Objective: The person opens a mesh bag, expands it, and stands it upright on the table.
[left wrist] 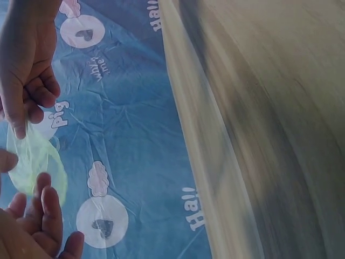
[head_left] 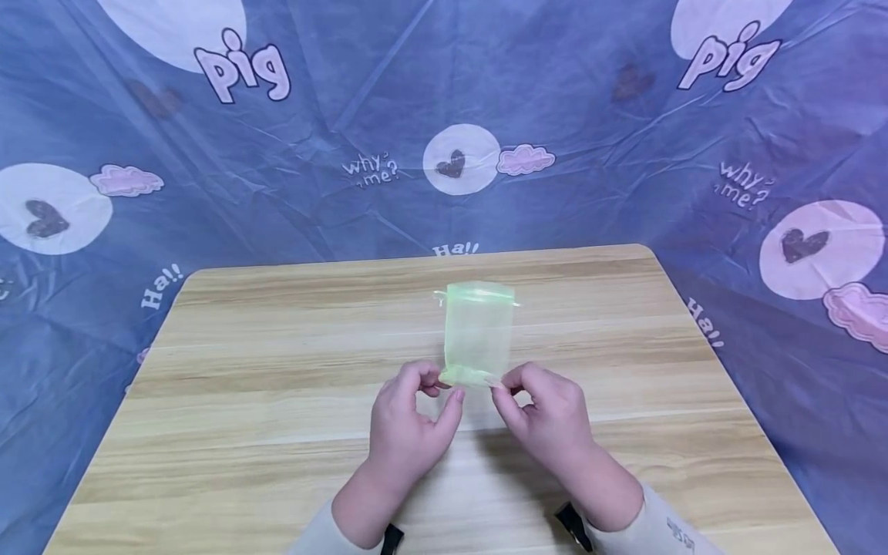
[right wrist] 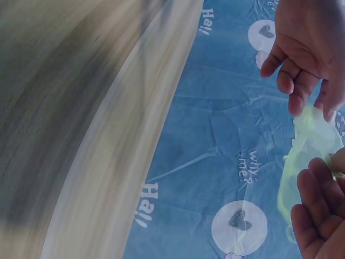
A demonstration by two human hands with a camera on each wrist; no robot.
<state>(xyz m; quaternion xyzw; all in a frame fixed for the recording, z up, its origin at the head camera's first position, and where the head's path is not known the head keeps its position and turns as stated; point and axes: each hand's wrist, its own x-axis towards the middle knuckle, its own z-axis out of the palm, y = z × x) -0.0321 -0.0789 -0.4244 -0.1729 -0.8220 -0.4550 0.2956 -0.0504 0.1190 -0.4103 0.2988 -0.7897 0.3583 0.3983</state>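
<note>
A small pale-green sheer drawstring bag (head_left: pixel 479 331) is stretched out flat between both hands, its ribboned end away from me and its bunched end near me. My left hand (head_left: pixel 409 420) has curled fingers at the bag's near left corner, the thumb spread towards me. At the near right corner my right hand (head_left: pixel 551 408) pinches the bag between thumb and index finger. The sheer fabric (left wrist: pixel 35 162) hangs between the two hands in the left wrist view. The right wrist view shows the bag (right wrist: pixel 294 183) partly hidden behind the lower hand's fingers.
A light wood-grain table (head_left: pixel 264 385) lies beneath the hands. Behind it and along both sides hangs a wrinkled blue printed cloth (head_left: pixel 312 208). Pale sleeves (head_left: pixel 666 528) cover the forearms, with black straps (head_left: pixel 574 526) at the wrists.
</note>
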